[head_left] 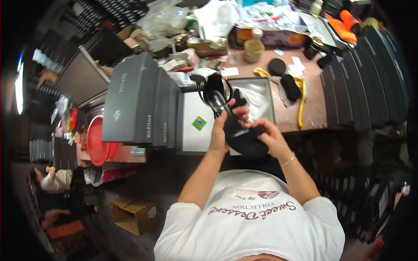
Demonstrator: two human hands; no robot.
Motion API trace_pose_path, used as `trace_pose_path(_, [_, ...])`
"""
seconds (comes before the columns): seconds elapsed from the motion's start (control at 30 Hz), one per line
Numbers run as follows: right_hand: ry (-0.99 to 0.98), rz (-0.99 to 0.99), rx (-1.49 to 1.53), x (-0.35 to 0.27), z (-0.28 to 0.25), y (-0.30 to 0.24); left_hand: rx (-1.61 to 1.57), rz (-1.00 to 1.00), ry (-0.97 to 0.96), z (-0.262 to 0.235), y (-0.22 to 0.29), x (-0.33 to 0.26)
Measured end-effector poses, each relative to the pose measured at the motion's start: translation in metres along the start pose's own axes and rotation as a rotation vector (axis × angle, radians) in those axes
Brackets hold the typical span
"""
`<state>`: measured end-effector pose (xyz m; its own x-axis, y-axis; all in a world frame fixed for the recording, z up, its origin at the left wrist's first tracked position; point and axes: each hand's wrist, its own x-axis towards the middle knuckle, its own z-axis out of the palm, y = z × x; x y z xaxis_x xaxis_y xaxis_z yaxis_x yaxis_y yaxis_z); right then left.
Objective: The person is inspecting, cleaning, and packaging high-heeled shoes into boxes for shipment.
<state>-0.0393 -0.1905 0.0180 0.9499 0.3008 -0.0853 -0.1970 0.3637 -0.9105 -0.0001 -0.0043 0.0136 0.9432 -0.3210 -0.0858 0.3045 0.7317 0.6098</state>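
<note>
A black strappy sandal is held up in front of me, its ankle straps toward the far side and its rounded toe toward my body. My left hand is closed around its middle. My right hand pinches the edge near the toe. Beneath the sandal lies an open dark shoebox, with white tissue paper inside. A black shape beside the tissue is partly hidden by my fingers. A white panel with a green-and-yellow diamond sticker lies left of the sandal.
Closed dark shoeboxes stand stacked at the left; more line the right. A round black tin, a black oval pad and a yellow strip lie right. Plastic bags clutter the back. A red basin stands left.
</note>
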Motion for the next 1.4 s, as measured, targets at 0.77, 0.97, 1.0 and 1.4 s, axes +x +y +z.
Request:
trace_pose_path(0.77, [0.056, -0.223, -0.545, 0.035, 0.003, -0.044, 0.784, -0.005, 0.152, -0.003, 0.052, -0.070])
trace_pose_path(0.97, [0.168, -0.274, -0.285, 0.050, 0.018, -0.044, -0.231, -0.228, 0.212, -0.023, 0.045, -0.055])
trace_pose_path(1.0, [0.098, -0.239, -0.279, 0.042, 0.022, -0.044, -0.279, -0.207, 0.279, -0.025, 0.044, -0.052])
trace_pose_path(1.4, [-0.057, 0.273, 0.213, -0.003, 0.038, 0.005, -0.336, -0.045, 0.480, -0.024, 0.035, -0.051])
